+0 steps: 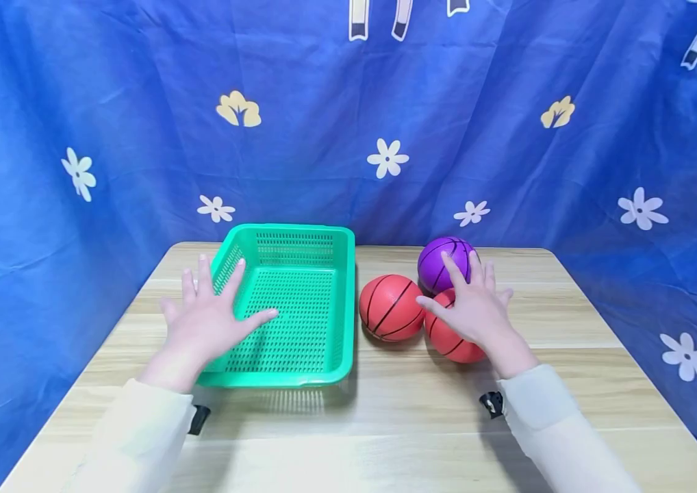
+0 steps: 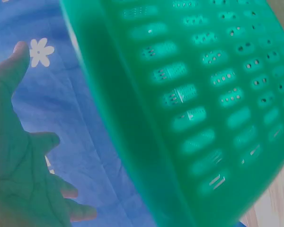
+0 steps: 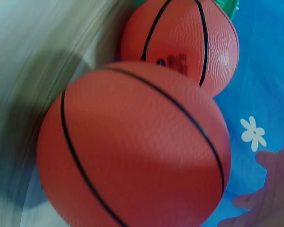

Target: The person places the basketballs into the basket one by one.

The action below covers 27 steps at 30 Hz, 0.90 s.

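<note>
The left hand (image 1: 203, 325), fingers spread and grasping nothing, hovers by the left side of a green basket (image 1: 349, 308), which stands on the left half of the table (image 1: 410, 438), near its far edge. Just right of the basket sits a red ball (image 1: 390, 308); next come a purple ball (image 1: 441, 266), nearer the far edge, and a second red ball (image 1: 453, 342), nearer the front edge. The right hand (image 1: 480, 311), likewise spread and grasping nothing, hovers above these two.

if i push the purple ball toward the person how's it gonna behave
The purple ball would probably roll readily, being round and resting on a flat table. It would likely soon bump the red balls, which sit nearer the person. It should mostly hold its shape, since its visible outline looks full and undented.
</note>
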### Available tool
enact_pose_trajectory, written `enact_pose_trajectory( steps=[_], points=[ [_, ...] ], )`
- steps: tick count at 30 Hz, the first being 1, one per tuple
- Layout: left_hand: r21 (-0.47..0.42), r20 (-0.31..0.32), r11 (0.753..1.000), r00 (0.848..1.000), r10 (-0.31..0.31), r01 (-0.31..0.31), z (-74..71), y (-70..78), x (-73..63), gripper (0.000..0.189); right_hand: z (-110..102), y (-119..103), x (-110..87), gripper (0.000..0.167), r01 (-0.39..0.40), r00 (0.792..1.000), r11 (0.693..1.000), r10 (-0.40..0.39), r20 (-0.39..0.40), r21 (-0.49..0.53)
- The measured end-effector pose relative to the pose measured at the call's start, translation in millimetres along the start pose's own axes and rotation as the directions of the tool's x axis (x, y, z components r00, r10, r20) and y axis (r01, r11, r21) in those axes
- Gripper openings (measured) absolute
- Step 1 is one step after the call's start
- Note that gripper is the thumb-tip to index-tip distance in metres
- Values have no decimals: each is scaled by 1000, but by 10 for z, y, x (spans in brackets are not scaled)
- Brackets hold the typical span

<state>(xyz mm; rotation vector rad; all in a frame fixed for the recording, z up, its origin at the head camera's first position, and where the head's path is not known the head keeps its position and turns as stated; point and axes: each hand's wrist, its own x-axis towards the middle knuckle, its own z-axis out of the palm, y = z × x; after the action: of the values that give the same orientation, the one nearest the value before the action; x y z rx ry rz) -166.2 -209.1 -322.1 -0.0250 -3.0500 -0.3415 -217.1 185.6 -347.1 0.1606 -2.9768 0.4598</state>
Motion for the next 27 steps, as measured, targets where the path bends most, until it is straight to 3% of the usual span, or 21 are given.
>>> enact_pose_trajectory(
  steps=[12, 20, 27],
  points=[
    [-12, -31, 999, 999, -37, 37, -120, -391, -51, 103, -117, 307, -40, 104, -47, 999, 999, 47, 8, 11],
    [-44, 46, 997, 997, -58, 60, -151, -673, -30, 106, -145, 471, -72, 100, -64, 998, 998, 63, 11, 30],
    [-99, 96, 994, 994, -46, 56, -140, -831, -4, 105, -146, 620, -95, 98, -55, 998, 996, 56, -10, 71]
  ],
)
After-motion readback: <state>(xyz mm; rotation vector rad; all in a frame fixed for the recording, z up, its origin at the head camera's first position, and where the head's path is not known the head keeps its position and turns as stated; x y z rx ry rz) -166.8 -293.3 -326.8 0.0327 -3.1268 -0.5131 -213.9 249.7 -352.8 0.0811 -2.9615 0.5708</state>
